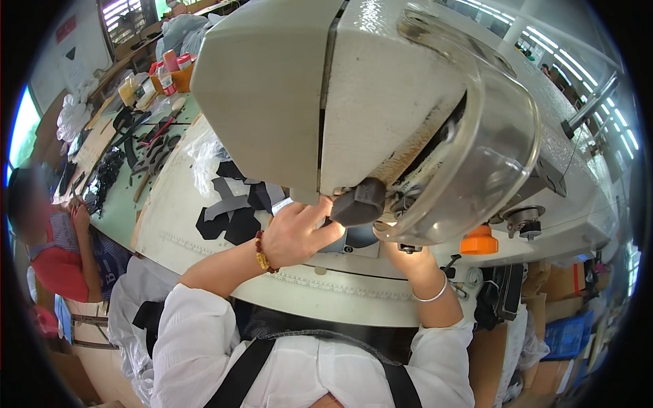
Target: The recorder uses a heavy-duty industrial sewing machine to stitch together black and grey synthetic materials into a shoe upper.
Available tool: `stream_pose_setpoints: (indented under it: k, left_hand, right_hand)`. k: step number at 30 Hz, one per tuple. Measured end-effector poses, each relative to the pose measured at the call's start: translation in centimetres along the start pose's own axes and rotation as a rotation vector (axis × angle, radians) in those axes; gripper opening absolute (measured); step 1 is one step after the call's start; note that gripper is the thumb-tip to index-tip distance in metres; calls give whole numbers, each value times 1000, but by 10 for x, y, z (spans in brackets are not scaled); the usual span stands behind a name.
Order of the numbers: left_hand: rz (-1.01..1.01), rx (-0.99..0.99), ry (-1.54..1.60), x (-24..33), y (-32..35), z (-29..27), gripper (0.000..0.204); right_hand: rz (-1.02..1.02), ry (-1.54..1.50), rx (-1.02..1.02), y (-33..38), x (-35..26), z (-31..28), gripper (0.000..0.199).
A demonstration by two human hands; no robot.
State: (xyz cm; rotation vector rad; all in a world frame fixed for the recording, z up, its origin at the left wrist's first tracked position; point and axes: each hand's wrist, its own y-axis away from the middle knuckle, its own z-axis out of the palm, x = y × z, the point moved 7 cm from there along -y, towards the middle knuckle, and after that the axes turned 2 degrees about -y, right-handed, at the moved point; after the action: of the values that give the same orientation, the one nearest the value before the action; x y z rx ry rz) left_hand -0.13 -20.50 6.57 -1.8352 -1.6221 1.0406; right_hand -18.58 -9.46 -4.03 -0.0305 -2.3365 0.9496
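A large off-white sewing machine (262,88) fills the upper middle, with a clear plastic guard (503,136) curving over its right side. My left hand (296,233) reaches under the machine head, bent fingers and thumb close to a dark grey lump (358,202) on it. Whatever lies in those fingers is hidden. Behind the guard's lower edge is my right hand (408,258), its fingers mostly covered by the machine. Between the hands a small dark, shiny surface (360,236) shows. Left of my left hand, black and grey cut pieces (231,207) lie in a loose pile.
Clear plastic wrap (206,160) lies beyond the pile. An orange knob (479,240) juts out right of my right hand. At left, a co-worker (64,251) sits by a green table (122,204) strewn with tools and black scraps. A blue crate (568,336) stands low at right.
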Motion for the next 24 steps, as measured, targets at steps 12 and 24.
stream_pose_setpoints:
  k: [12, 24]
  left_hand:
    - [-74, -9, 162, -8, 6, 7, 46]
    - [-109, 48, 198, -2, -6, -5, 62]
  right_hand:
    - [164, -876, -21, -89, 37, -110, 16]
    - [1364, -460, 852, 165, 427, -262, 48]
